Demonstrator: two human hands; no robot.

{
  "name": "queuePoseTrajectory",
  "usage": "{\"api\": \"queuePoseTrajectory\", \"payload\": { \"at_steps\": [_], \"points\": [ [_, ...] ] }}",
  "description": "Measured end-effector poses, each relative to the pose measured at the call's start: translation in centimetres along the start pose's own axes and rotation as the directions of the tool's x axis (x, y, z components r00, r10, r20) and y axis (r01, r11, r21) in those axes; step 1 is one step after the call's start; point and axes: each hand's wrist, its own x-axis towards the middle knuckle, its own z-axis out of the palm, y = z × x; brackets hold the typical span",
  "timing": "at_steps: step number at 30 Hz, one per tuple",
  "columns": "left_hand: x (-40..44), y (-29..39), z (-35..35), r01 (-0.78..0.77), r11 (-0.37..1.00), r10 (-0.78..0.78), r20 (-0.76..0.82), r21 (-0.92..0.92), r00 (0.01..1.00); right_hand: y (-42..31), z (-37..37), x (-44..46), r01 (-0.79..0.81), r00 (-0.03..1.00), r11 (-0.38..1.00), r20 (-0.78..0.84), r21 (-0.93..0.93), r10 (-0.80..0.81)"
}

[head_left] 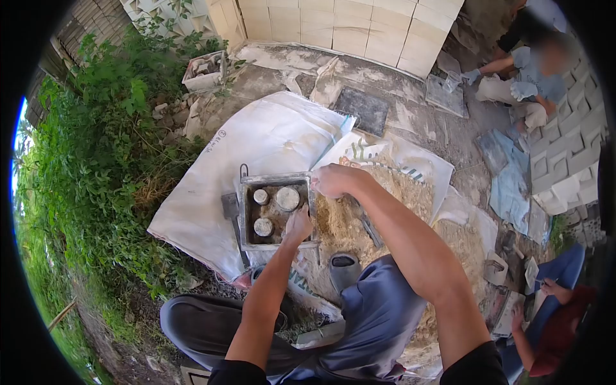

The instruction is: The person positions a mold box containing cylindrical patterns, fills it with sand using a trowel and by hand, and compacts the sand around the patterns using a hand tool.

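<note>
Grey and roughly square, an open-topped box (244, 217) is set on white woven sacking (237, 138), with 3 pale, round cylinders (287, 199) held inside it. Its upper right corner is met by the right hand (332, 181), whose fingers are curled inward at the rim; whether the rim is pinched cannot be told. The left hand (298, 226) is lowered over the box's right side, its fingers bunched just beside the largest cylinder; what is pinched, if anything, cannot be told. Loose tan sand (337, 221) is spread to the right, and a dark flat-bladed tool (231, 206) is placed just left of the box.
</note>
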Motion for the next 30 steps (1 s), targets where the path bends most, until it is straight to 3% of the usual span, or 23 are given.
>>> {"api": "queuePoseTrajectory", "payload": {
  "at_steps": [1,3,5,7,9,11,12,14,15,16,17,19,21,22,24,26,27,28,29,30],
  "points": [
    [-0.1,0.5,-0.8,0.003,1.0,-0.003,0.015,0.0,1.0,0.1,0.1,0.1,-0.008,1.0,1.0,0.002,-0.005,0.008],
    [-0.5,0.9,-2.5,-0.065,0.977,0.017,0.227,0.202,0.974,0.0,-0.1,0.0,0.021,0.999,0.998,0.032,-0.052,-0.019],
    [-0.3,-0.8,-2.1,-0.129,0.972,0.079,0.242,0.196,0.967,0.0,-0.1,-0.1,0.057,0.997,0.992,0.052,-0.114,-0.051],
    [-0.2,-2.1,-2.3,-0.429,0.878,0.375,0.251,0.212,0.892,0.0,0.3,0.0,0.006,1.0,1.0,-0.03,0.005,-0.006],
    [-0.3,-1.8,-2.8,-0.432,0.869,0.368,0.267,0.242,0.891,-0.2,0.1,0.0,-0.028,1.0,1.0,0.002,0.008,0.028],
    [-0.5,-0.8,-4.4,-0.284,0.957,0.258,0.267,0.065,0.929,-0.2,-0.5,-0.6,-0.063,0.997,0.998,0.043,0.004,0.063],
    [-0.6,-1.1,-4.1,-0.286,0.956,0.26,0.267,0.061,0.928,-0.2,-1.1,-1.2,-0.02,0.997,0.999,0.067,-0.05,0.024],
    [-1.2,-1.7,-3.3,-0.128,0.947,0.128,-0.017,-0.296,0.992,0.7,-2.0,-2.0,0.012,0.996,0.995,0.09,-0.098,-0.003],
    [-1.7,-0.9,-3.3,-0.131,0.945,0.133,-0.012,-0.301,0.991,1.9,-2.3,-2.5,0.009,1.0,0.998,0.022,0.055,-0.01],
    [-2.3,0.7,-3.8,-0.256,0.951,0.218,-0.211,-0.173,0.953,3.0,-2.6,-2.9,0.015,0.999,0.979,-0.048,0.203,-0.006],
    [-3.0,2.3,-4.2,-0.35,0.937,0.314,-0.388,-0.024,0.867,3.9,-2.7,-3.2,0.002,0.999,0.979,-0.044,0.202,0.008],
    [-3.6,4.7,-3.1,-0.372,0.926,0.327,-0.369,-0.057,0.87,5.8,-2.5,-3.8,-0.195,0.979,0.971,-0.024,0.139,0.2],
    [-3.5,6.4,-0.6,-0.558,0.826,0.51,-0.317,-0.077,0.799,7.7,-0.3,-4.8,-0.207,0.973,0.957,-0.062,0.203,0.224],
    [-3.4,7.2,0.9,-0.558,0.826,0.508,-0.322,-0.082,0.799,9.7,2.3,-4.7,-0.204,0.972,0.947,-0.061,0.249,0.226],
    [-3.9,8.2,4.2,-0.293,0.929,0.28,-0.09,-0.225,0.956,13.7,11.2,-4.5,-0.415,0.907,0.898,-0.004,0.146,0.42],
    [-3.4,7.1,8.2,-0.211,0.967,0.196,-0.115,-0.14,0.974,14.4,19.3,-5.1,-0.575,0.809,0.788,0.007,0.222,0.588],
    [-2.9,6.6,9.9,-0.124,0.991,0.115,-0.151,-0.05,0.982,13.7,22.2,-5.9,-0.558,0.809,0.813,-0.109,0.165,0.578],
    [-2.4,6.2,11.0,-0.043,0.995,0.034,-0.099,-0.093,0.994,13.3,24.3,-6.1,-0.541,0.805,0.834,-0.222,0.106,0.551],
    [-1.9,5.8,11.9,-0.033,0.995,0.025,-0.093,-0.092,0.995,13.9,25.6,-5.7,-0.539,0.809,0.836,-0.212,0.107,0.548],
    [-1.8,5.5,12.6,-0.031,0.999,0.026,-0.154,-0.029,0.988,14.1,26.7,-5.3,-0.526,0.792,0.847,-0.317,0.079,0.521]
  ]
}}
